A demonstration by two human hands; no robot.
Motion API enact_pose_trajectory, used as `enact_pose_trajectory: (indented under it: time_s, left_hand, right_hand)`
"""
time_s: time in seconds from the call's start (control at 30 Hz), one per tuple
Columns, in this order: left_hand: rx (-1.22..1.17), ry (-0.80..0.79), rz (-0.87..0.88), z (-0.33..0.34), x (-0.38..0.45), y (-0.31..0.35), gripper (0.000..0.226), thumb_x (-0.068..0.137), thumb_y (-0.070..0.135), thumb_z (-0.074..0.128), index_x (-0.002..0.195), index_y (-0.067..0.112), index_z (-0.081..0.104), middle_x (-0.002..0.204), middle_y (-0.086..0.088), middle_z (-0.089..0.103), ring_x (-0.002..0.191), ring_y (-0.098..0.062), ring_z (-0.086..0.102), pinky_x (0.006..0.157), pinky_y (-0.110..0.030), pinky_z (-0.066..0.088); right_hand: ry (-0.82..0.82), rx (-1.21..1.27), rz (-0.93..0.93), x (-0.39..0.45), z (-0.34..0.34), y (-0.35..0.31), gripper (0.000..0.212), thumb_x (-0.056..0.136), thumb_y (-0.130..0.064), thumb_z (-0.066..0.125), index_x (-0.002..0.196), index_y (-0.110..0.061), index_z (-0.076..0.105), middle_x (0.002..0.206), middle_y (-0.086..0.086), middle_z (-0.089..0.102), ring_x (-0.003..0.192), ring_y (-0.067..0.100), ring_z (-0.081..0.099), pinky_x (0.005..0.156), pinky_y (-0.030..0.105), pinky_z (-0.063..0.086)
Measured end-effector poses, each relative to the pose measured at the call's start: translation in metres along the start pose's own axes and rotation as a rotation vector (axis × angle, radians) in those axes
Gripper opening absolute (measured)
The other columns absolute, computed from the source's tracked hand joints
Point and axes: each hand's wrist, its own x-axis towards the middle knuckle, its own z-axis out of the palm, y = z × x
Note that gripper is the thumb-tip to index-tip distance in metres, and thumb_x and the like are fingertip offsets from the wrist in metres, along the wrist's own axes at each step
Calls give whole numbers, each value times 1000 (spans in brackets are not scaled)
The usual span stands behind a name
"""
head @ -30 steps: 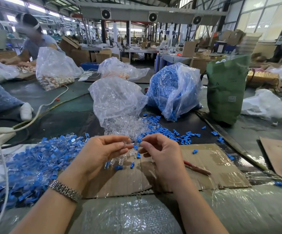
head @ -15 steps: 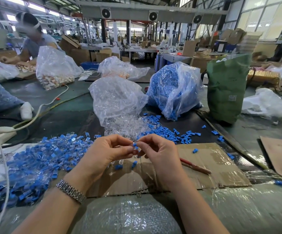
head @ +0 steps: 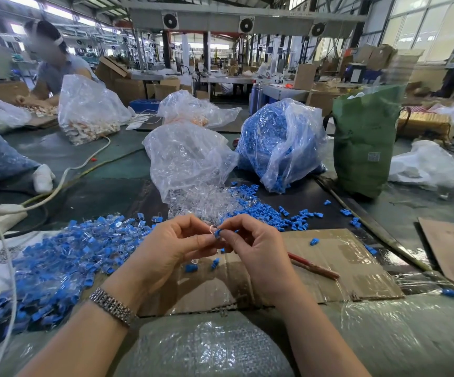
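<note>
Head view: a clear cap is pinched in the left hand and a blue plug in the right hand, the two touching above the cardboard. Joining is judged to be in hand. Next, the plug must be pressed squarely home and the piece dropped onto the finished pile.

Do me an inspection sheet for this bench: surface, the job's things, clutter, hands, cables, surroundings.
Surface: taped cardboard sheet on a dark table; bubble wrap at the near edge.
Job's things: blue-and-clear part held between both hands; pile of like parts at left; loose blue pieces and clear pieces ahead.
Clutter: red stick on the cardboard; green bag at right.
Hands: left hand and right hand, fingers pinching the part.
Cables: white cable at left.
Surroundings: another person working far left; cartons behind.
</note>
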Motion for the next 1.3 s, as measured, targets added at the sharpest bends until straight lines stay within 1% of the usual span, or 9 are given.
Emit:
enact_pose_trajectory:
  time_s: [0.37,0.57,0.73,0.87,0.97,1.07,1.13,1.2,1.3]
  left_hand:
    - [113,-15,49,0,-1,4,23,77,8,78,100,10,81,103,-19,77,96,-29,76,79,-24,60]
    - [112,-4,42,-1,0,3,24,76,10,77,100,9,81,102,-20,77,95,-29,76,78,-24,60]
    - [114,14,42,-3,0,2,24,77,15,79,100,10,80,101,-21,77,97,-31,76,80,-25,60]
    - [72,69,61,-7,0,4,26,74,19,81,98,9,80,101,-24,76,97,-33,75,79,-26,60]
    - [6,92,66,-10,0,6,20,77,11,77,96,8,80,105,-23,75,97,-33,75,78,-28,61]
    - [-14,99,52,-10,-1,7,21,77,9,75,98,5,79,106,-23,75,98,-34,74,79,-30,62]
    - [-41,113,43,-11,-1,9,23,77,8,75,100,3,78,107,-23,75,99,-34,74,77,-29,62]
    - [-80,132,43,-11,-2,10,26,77,8,74,102,2,76,107,-23,75,100,-32,74,76,-28,61]
    - [-164,153,50,-12,-2,12,32,77,6,72,109,-1,70,110,-22,75,104,-30,74,79,-28,62]
  right_hand:
    - [39,-173,-56,2,0,3,14,92,-11,71,89,-24,70,83,-9,67,72,4,63,67,12,46]
    - [24,-244,-94,1,-1,2,10,93,-10,70,90,-20,70,81,-12,64,71,4,60,67,12,44]
    - [94,-202,1,0,-6,-6,13,93,-24,71,104,-27,65,90,-10,67,76,3,61,72,24,53]
    - [85,-1010,263,2,-24,-10,45,93,-52,62,128,-26,52,127,-4,51,121,17,45,101,37,41]
    - [-94,-1273,553,-1,-34,-12,63,88,-64,61,132,-20,51,135,6,48,129,28,43,103,49,38]
    - [-176,-1340,498,0,-35,-16,39,94,-49,58,120,-19,58,126,7,54,117,28,54,97,44,42]
    - [-201,-1325,434,2,-33,-20,23,97,-41,53,100,-19,58,113,6,58,98,24,58,80,36,45]
    - [-215,-1150,430,5,-32,-24,29,99,-40,50,79,-19,52,88,1,60,70,15,54,57,29,37]
    - [-255,-765,446,14,-29,-35,34,100,-33,54,71,-16,49,64,-2,55,53,14,53,50,29,40]
